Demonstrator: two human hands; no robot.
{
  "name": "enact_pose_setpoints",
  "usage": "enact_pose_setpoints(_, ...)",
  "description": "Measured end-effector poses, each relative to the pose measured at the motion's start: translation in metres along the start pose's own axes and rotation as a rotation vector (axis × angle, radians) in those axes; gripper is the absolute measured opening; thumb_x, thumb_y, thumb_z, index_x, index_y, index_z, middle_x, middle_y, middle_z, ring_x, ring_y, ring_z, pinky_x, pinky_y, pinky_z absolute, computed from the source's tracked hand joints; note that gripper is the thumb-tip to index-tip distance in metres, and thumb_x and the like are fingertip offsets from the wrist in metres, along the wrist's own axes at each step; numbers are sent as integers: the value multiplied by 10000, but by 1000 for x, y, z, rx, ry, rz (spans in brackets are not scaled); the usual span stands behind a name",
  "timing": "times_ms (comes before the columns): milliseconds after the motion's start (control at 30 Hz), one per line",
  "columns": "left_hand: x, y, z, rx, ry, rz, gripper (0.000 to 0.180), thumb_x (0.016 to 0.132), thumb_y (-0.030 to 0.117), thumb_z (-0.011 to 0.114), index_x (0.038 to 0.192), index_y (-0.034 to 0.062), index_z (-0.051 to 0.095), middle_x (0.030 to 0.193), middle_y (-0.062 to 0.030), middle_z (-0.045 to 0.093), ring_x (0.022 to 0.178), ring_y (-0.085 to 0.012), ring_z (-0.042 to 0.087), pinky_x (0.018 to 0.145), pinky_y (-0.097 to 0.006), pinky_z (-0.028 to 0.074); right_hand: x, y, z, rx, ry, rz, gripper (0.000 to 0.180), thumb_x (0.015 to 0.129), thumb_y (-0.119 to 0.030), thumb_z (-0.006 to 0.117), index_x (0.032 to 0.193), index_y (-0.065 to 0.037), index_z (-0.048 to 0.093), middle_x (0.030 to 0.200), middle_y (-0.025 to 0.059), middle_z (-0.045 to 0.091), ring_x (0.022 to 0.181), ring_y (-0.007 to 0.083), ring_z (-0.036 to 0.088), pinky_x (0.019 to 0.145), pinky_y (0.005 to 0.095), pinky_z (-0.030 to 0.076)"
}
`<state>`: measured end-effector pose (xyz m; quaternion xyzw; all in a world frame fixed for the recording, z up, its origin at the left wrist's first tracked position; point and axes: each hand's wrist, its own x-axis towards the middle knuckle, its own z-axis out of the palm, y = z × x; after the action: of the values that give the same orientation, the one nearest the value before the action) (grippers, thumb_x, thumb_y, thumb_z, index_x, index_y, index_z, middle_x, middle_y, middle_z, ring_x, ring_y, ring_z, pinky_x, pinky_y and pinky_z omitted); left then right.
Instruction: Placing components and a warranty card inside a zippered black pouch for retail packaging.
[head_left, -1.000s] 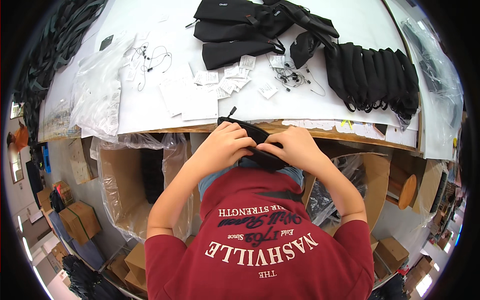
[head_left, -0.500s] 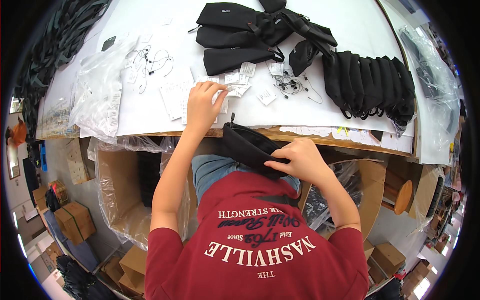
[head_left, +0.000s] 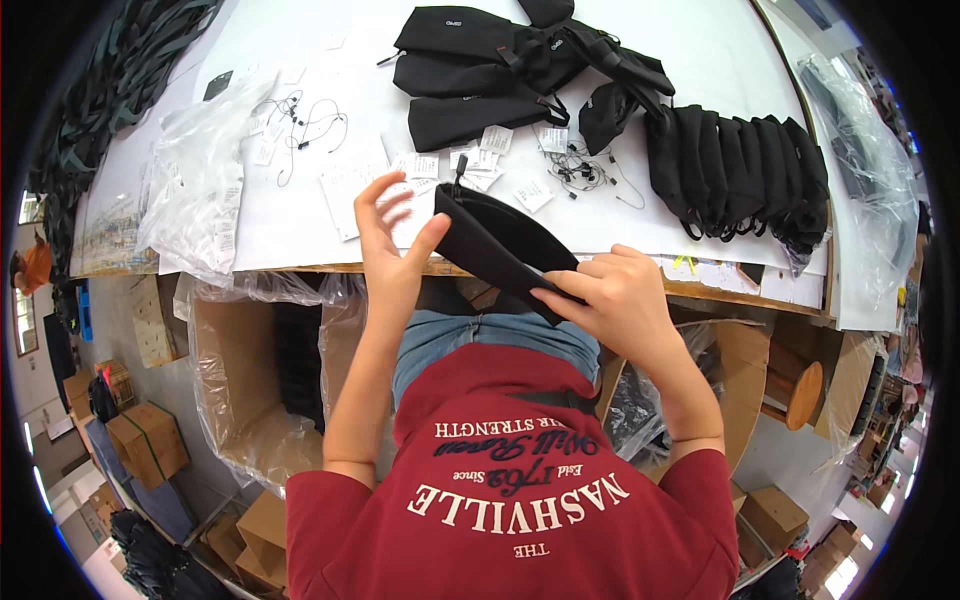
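A black zip pouch is held at a slant over the table's front edge, its mouth gaping and a zipper pull sticking up at its far corner. Its near right end is pinched in my right hand, thumb on the outside and the other fingers curled at the rim. Beside the pouch's left corner, my left hand is raised with fingers spread; I see nothing in it. Just beyond lie small white printed labels, some partly hidden behind the pouch and hand.
More black pouches lie at the back, and a row of them stands at the right. Tangled black strings lie near the labels. Clear plastic bags cover the table's left. Below the edge stand plastic-lined cartons.
My left hand has drawn back from the labels toward the pouch, and its fingers have spread. The pouch has risen from my lap to over the table edge, held in my right hand.
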<state>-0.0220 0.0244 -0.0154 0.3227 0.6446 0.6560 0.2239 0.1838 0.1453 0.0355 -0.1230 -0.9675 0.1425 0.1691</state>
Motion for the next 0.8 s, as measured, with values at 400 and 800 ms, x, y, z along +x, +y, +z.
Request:
enact_pose_setpoints(400, -27, 10, 34, -886, 167, -664, 479, 831, 100, 679, 1263, 53, 478, 1161, -63, 574, 1071, -185, 558, 914, -332, 471, -7, -46, 51, 1220, 721, 798, 186, 955, -127, 505, 865, -27, 634, 607, -70, 458, 522, -8, 307, 499, 167, 226)
enact_pose_setpoints(800, -33, 28, 32, -650, -407, -726, 495, 719, 57, 755, 1160, -28, 547, 1038, -85, 629, 909, -159, 619, 814, -289, 508, 24, -9, 30, 997, 591, 561, 227, 874, -113, 639, 1044, 36, 644, 882, 42, 654, 814, 89, 565, 772, 239, 443)
